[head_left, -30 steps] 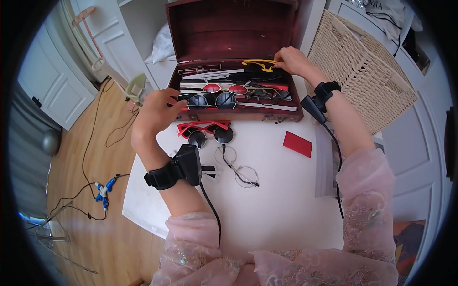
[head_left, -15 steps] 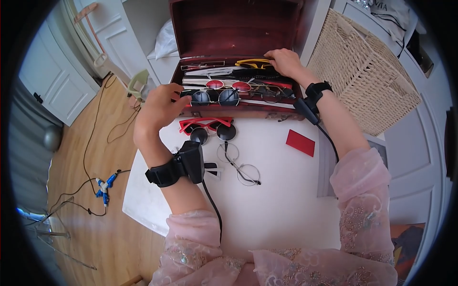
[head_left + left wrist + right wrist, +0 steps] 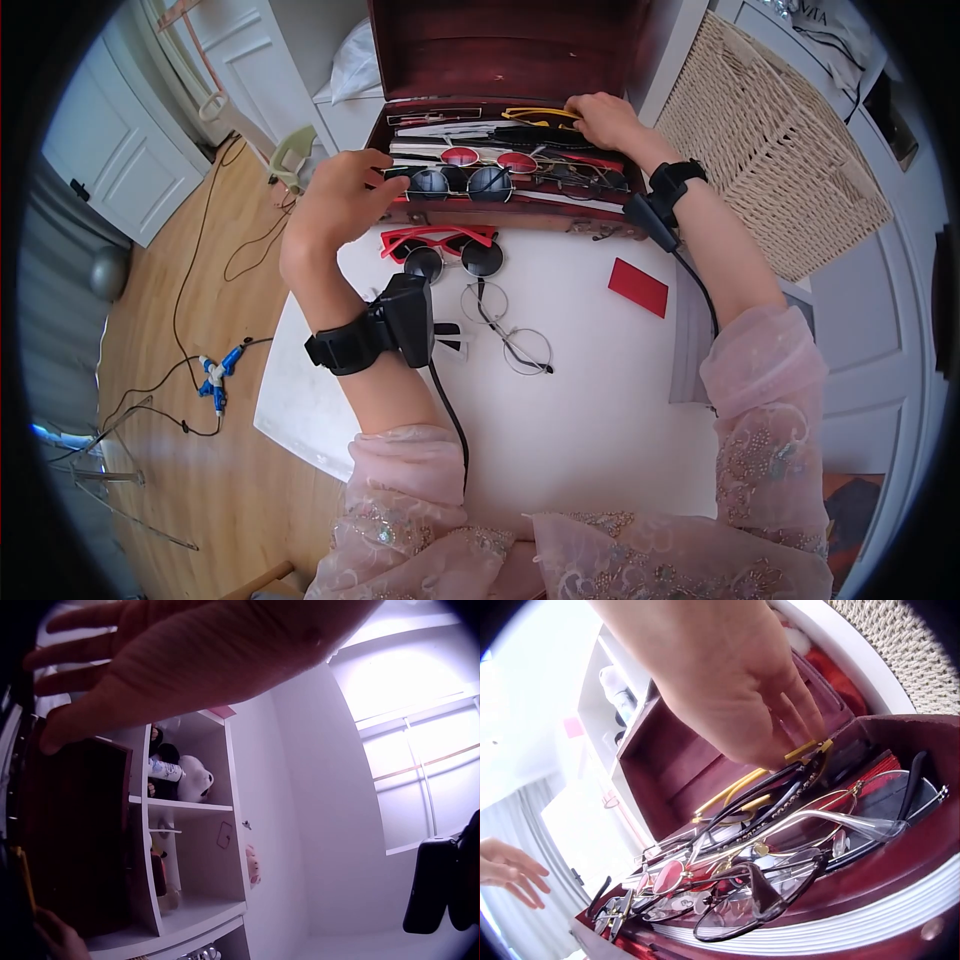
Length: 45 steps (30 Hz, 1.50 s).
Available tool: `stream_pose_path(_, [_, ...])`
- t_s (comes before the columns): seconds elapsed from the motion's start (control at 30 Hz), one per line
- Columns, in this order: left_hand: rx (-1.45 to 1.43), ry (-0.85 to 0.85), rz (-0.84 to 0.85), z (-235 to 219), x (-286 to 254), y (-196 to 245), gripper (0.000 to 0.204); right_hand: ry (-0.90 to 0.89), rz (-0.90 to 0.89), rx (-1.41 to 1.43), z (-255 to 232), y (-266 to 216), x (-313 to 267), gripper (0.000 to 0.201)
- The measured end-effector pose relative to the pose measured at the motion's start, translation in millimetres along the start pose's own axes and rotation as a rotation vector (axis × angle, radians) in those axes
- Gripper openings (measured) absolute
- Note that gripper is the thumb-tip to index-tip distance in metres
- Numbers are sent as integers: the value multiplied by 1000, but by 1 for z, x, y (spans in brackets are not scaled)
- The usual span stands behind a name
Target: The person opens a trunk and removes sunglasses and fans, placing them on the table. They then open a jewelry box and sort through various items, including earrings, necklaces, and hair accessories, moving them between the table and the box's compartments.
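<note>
In the head view, a dark red wooden chest (image 3: 545, 212) stands with its lid raised, filled with glasses in rows. My right hand (image 3: 612, 125) reaches to its back right and pinches yellow-framed glasses (image 3: 744, 782) by one end; they lie along the back row beside black frames. My left hand (image 3: 338, 205) hovers by the front left corner, fingers loosely extended, holding nothing; the left wrist view shows the fingers apart. Closest to it are round blue-lens sunglasses (image 3: 430, 184) on the front row, with red-lens glasses (image 3: 459, 156) just behind.
On the white tabletop (image 3: 590, 440) before the chest lie red-framed sunglasses (image 3: 400, 242), round black sunglasses (image 3: 483, 258), round wire glasses (image 3: 528, 350) and a red card (image 3: 638, 287). A woven basket (image 3: 780, 150) stands close by the right arm.
My right hand has moved the yellow-framed glasses toward the chest's back and lowered them flatter into the back row. The left hand stays near the front left corner.
</note>
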State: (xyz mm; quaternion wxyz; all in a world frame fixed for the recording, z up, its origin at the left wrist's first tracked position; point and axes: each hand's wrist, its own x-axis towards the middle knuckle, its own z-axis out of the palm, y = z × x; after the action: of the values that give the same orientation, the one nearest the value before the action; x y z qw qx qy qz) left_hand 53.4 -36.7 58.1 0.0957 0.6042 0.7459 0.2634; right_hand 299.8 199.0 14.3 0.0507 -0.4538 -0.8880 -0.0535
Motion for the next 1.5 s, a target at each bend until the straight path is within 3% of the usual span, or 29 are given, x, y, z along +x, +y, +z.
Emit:
stream_pose_path(0.47, [-6, 2, -1, 1, 1, -1, 35, 77, -15, -10, -5, -4, -5, 28])
stream_pose_path(0.53, [-35, -7, 34, 2, 3, -4, 36, 172, -111, -9, -12, -11, -8, 23])
stream_pose_path(0.67, [-33, 4, 33, 2, 2, -4, 36, 158, -256, 138, -32, -48, -28, 16])
stream_pose_path(0.87, [-21, 19, 31, 2, 2, -4, 36, -258, -599, 281, -44, -114, -91, 20])
stream_pose_path(0.93, [-22, 7, 28, 2, 2, -3, 36, -315, -665, 312, -39, -127, -111, 24])
stream_pose_path(1.13, [-5, 15, 22, -1, -1, 3, 36, -354, -621, 236, -14, -152, -144, 29])
stream_pose_path(1.37, [-49, 21, 22, 0, 0, -2, 35, -232, -601, 186, -6, -145, -161, 30])
stream_pose_path(1.5, [-48, 3, 16, 1, 1, -3, 36, -283, -577, 219, -6, -146, -168, 24])
